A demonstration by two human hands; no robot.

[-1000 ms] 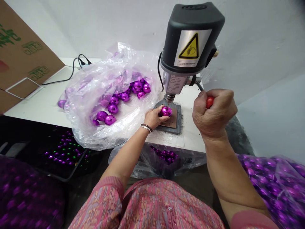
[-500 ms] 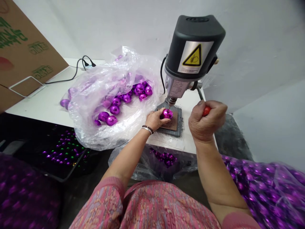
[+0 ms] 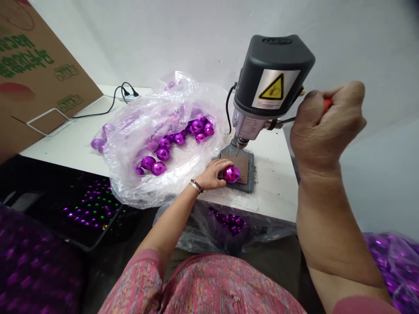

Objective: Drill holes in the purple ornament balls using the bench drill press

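My left hand (image 3: pixel 214 174) grips a shiny purple faceted ball (image 3: pixel 232 174) between thumb and fingers, over the front part of the drill press base (image 3: pixel 248 186). A brown board (image 3: pixel 240 165) lies on that base. My right hand (image 3: pixel 327 126) is closed round the red knob (image 3: pixel 327 105) of the feed lever, raised to the right of the drill press (image 3: pixel 276 72). The thin drill bit (image 3: pixel 238 152) points down behind the ball, apart from it. More purple balls (image 3: pixel 163 153) lie in an opened clear plastic bag (image 3: pixel 131 174) left of the press.
An open bag of purple balls (image 3: pixel 229 221) hangs below the table's front edge. Another full bag (image 3: pixel 396 261) stands at lower right. A cardboard box (image 3: pixel 49 83) and a power strip (image 3: pixel 131 95) with cables are at the left. Dark shavings surround the drill base.
My left hand has drawn the ball away from under the bit towards me. My right hand has swung the lever up and to the right, and the bit is now clear of the ball.
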